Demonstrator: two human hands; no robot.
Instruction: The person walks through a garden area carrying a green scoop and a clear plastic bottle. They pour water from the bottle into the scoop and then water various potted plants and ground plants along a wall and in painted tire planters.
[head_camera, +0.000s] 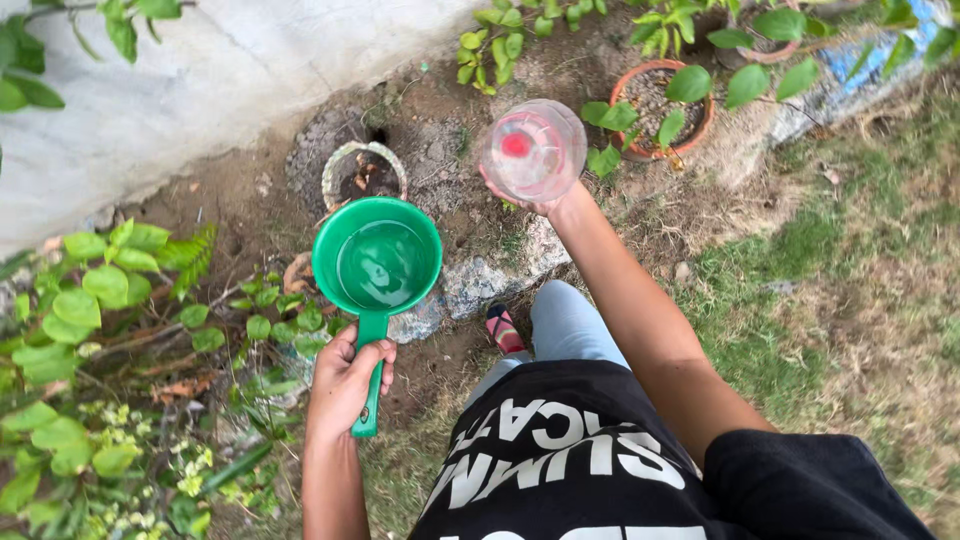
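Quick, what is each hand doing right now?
Left hand: closed around the handle of the green plastic water dipper, which has water in it.
Right hand: closed on the clear plastic bottle with a red cap, held up.

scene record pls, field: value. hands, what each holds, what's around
setting: outdoor garden bed beside a pale wall
left hand: grips handle of green dipper, water inside
right hand: holds clear plastic bottle with red cap, raised, seen end-on
ahead: terracotta pot with leafy plant; small ringed pot in bare soil
ground: rock by sandalled foot; grass at right
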